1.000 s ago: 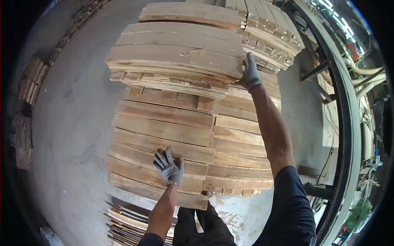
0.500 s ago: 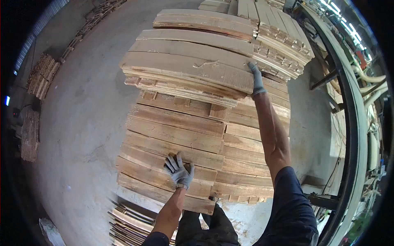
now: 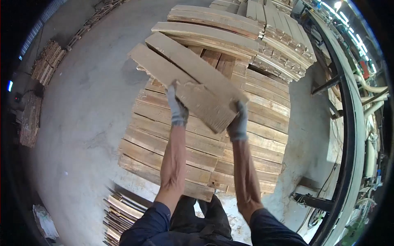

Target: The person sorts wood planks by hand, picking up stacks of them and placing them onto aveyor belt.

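Two wooden boards (image 3: 186,88) lie slantwise side by side above the pallet-like layer of planks, their near ends turned toward me. My left hand (image 3: 177,108), in a grey glove, grips the left edge of the nearer board. Gloved too and slightly blurred, my right hand (image 3: 238,123) is wrapped round the near right end of the boards. How many boards are stacked under the top two is hidden. Below them spreads a flat layer of planks (image 3: 164,141), laid in two columns.
Behind the boards stand further stacks of planks (image 3: 205,35). More piled timber (image 3: 283,53) is at the back right. A dark metal rail (image 3: 349,123) runs along the right. Thin strips (image 3: 123,217) lie on the floor at lower left, near a white sack (image 3: 45,221).
The boards have swung from lying crosswise to a slant, nearer to me. My left hand has moved up from the plank layer onto them; my right hand has come down and left.
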Motion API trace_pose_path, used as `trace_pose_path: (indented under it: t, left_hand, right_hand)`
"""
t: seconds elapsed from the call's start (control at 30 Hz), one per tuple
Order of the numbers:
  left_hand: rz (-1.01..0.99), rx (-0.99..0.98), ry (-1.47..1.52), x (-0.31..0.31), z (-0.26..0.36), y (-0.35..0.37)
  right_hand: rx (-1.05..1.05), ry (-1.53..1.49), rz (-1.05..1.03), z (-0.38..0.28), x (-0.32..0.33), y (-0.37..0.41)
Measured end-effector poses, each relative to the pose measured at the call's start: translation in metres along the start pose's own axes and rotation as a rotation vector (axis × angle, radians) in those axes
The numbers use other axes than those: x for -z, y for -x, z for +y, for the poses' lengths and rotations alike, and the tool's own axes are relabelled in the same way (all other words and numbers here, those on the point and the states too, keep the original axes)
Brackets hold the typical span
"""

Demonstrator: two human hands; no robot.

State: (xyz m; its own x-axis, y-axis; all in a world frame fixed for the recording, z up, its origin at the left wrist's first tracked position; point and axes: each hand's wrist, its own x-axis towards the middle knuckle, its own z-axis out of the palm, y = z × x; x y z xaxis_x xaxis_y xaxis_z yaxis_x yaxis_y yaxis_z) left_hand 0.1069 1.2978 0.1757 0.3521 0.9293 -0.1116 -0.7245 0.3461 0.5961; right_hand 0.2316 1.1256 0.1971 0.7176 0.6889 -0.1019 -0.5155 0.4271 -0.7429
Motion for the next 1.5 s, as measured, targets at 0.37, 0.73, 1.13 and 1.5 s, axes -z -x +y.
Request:
trace_pose_path:
  t: [0.37, 0.73, 1.13, 1.5]
  left_hand:
    - [-0.089, 0.072, -0.164, 0.082, 0.044, 0.051]
    - [-0.033, 0.061, -0.161, 0.109, 0.062, 0.111]
    - [0.155, 0.386, -0.329, 0.110, 0.037, 0.347]
    - [-0.372, 0.682, -0.346, -0.012, -0.040, 0.507]
  right_hand:
    - [-0.628, 0.244, -0.434, 0.027, -0.002, -0.062]
    - [-0.372, 0.384, -0.614, 0.033, -0.041, 0.048]
    - [-0.454, 0.196, -0.239, -0.073, 0.046, 0.295]
    - [-0.060, 0.185, 0.107, -0.198, 0.174, 0.493]
